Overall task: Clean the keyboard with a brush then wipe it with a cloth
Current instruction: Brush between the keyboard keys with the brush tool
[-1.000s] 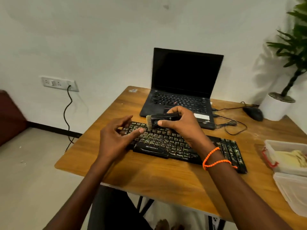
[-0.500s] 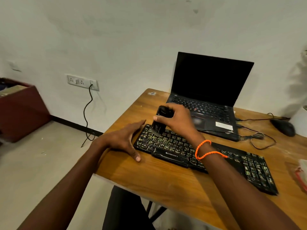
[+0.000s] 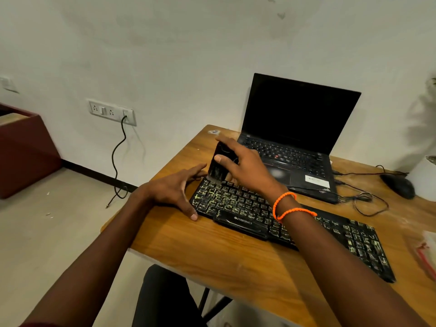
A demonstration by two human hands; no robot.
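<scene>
A black keyboard [image 3: 247, 208] with pale, dusty key markings lies slanted across the wooden table [image 3: 212, 251]. My right hand [image 3: 245, 166] grips a black brush [image 3: 218, 165], held upright with its bristles down on the keyboard's far left corner. An orange cord bracelet circles that wrist. My left hand [image 3: 174, 190] rests with straight, spread fingers against the keyboard's left end, thumb on the table near the front left corner. No cloth is in view.
An open black laptop [image 3: 292, 138] stands right behind the keyboard. A black mouse [image 3: 398, 185] and loose cables [image 3: 363, 199] lie at the right. A plastic container edge [image 3: 427, 251] shows at the far right. The table's left edge is close to my left hand.
The brush has gone from lying sideways to standing upright and moved to the keyboard's left corner. My left hand slid off the keys to the keyboard's left end. The view turned left.
</scene>
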